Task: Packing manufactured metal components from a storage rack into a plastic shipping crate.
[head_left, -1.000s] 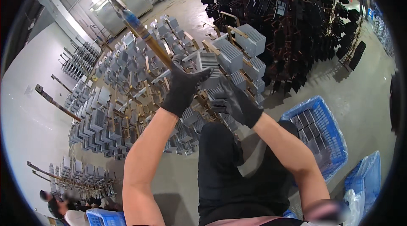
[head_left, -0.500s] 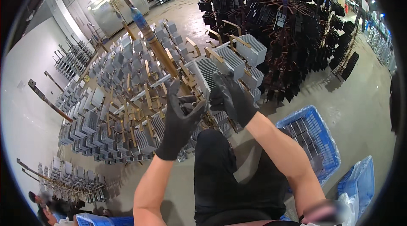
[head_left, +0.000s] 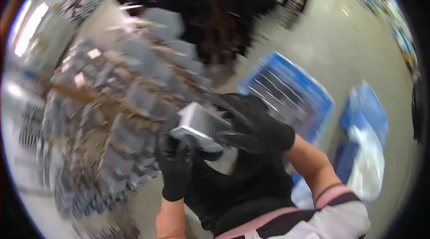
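A silvery finned heat sink (head_left: 204, 124) is tilted between my two black-gloved hands, above my lap. My right hand (head_left: 262, 124) is closed on its right end, fingers along the near and far sides. My left hand (head_left: 177, 165) is just below the heat sink's left corner, fingers pointing up. Motion blur smears those fingers, so I cannot tell whether they touch or grip it. Left of and beyond my hands stands a rack (head_left: 80, 95) hung with many grey heat sinks (head_left: 143, 62).
A blue crate (head_left: 324, 109) with dark finned parts inside stands to the right. Beyond it on the right are another blue crate (head_left: 369, 106) and a white plastic bag (head_left: 367, 162). Racks of black parts (head_left: 215, 10) hang at the back.
The view has swung right and blurred. My hands have drawn back from the rack toward my lap, and a heat sink is now in my right hand.
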`<state>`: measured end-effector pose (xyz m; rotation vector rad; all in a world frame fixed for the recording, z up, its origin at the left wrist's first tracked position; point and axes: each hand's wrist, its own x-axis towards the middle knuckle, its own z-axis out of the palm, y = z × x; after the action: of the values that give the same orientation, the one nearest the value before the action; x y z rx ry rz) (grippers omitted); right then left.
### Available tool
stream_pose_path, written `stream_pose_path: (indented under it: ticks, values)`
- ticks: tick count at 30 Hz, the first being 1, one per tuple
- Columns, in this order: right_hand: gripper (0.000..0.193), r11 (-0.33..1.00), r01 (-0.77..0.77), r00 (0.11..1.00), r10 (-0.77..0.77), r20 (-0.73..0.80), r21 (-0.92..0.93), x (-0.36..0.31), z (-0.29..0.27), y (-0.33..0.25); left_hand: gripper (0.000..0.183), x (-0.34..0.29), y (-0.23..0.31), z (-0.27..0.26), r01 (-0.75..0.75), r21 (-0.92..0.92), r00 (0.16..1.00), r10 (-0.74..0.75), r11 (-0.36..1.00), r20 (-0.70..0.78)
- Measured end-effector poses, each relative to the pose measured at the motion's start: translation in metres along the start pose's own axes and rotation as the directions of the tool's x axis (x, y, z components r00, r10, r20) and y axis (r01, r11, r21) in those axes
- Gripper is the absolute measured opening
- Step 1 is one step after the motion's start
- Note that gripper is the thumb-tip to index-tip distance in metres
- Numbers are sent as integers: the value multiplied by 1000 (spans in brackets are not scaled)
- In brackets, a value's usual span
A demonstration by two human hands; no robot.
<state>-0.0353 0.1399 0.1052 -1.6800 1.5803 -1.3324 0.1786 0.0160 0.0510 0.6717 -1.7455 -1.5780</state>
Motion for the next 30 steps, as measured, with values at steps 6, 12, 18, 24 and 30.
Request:
stream_pose_path:
  ticks: [6, 12, 18, 24, 30]
  values:
    - [72, 962, -62, 978, 5, -209, -266, -68, -55, 52, 37, 24, 49, 100, -102, 880, 985, -74, 464, 153]
    - [74, 750, -437, 808, 85, -582, -496, -171, -124, 189, 45, 32, -33, 53, -218, 711, 971, 225, 669, 86]
    - [62, 482, -745, 667, 550, -502, -462, -253, -99, 344, 51, 35, -52, 8, -221, 770, 972, 204, 599, 120]
    - [55, 336, -724, 676, 522, -520, -603, -257, -73, 411, 47, 25, -62, -6, -118, 767, 992, 108, 631, 64]
    - [52, 239, -692, 699, 458, -549, -681, -242, -71, 418, 42, 24, -55, 2, -203, 870, 978, 146, 449, 152]
